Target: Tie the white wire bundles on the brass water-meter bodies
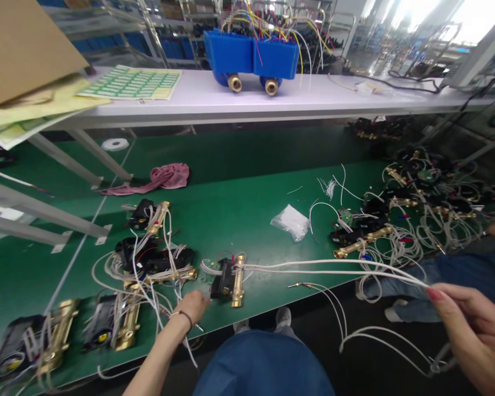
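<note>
Pulling a bunch of thin white wires out to the side, the person's right hand pinches their far ends between finger and thumb, so the wires run in a long, nearly straight line across the green table. The wires start at a small brass and black part that lies near the front edge of the table. The left hand rests just beside that part with its fingers curled down on the table, touching loose wires there; it looks placed to keep the part from sliding while the wires are held tight, though it is hard to tell if it grips anything. More brass parts with tangled wires lie in a row to the left, close to the front edge where the hand can get to them. Another heap of brass parts sits on the right side, well apart from the first row. A small clear bag lies between the two groups, and a pink rag is farther back. Two blue boxes with coloured wires stand on a white shelf above the table. A sheet of green labels lies on the same shelf.
</note>
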Demonstrator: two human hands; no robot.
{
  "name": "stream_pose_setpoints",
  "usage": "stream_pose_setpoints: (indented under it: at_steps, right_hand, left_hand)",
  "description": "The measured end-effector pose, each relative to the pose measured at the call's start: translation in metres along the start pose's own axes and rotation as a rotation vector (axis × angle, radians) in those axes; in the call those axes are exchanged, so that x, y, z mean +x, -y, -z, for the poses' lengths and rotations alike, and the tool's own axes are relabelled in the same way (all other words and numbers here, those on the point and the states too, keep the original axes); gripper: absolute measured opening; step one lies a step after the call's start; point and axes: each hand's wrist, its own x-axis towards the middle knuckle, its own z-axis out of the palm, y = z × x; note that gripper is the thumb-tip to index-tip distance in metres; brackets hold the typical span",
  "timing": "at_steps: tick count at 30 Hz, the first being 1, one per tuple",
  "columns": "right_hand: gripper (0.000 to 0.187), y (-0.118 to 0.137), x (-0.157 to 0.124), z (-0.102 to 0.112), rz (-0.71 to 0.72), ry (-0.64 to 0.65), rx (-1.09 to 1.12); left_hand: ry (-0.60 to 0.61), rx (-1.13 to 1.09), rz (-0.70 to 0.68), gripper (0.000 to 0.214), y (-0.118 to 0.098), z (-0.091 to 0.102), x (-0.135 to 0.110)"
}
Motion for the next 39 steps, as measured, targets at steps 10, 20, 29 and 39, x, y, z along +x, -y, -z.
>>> stream_pose_setpoints:
  at_steps: [10,20,29,39]
  right_hand:
    - [0.030,-0.004,0.056,-0.019,-0.013,-0.072,0.079]
    - [0.030,0.025,0.002,-0.148,0.355,0.479,-0.287]
    - [0.037,0.200,-0.037,-0.193,0.590,0.667,0.284]
    - [0.041,0.104,0.021,-0.216,0.267,0.748,0.247]
  left_hand:
    - [0.311,-0.073,-0.611,0.035,-0.092,-0.012,0.057]
    - [0.292,-0.980,-0.290,0.038,-0.058,-0.021,0.098]
    - [0.496,-0.818,-0.387,0.041,-0.066,-0.038,0.077]
    - [0.641,-1.495,-0.144,0.045,-0.015,0.004,0.093]
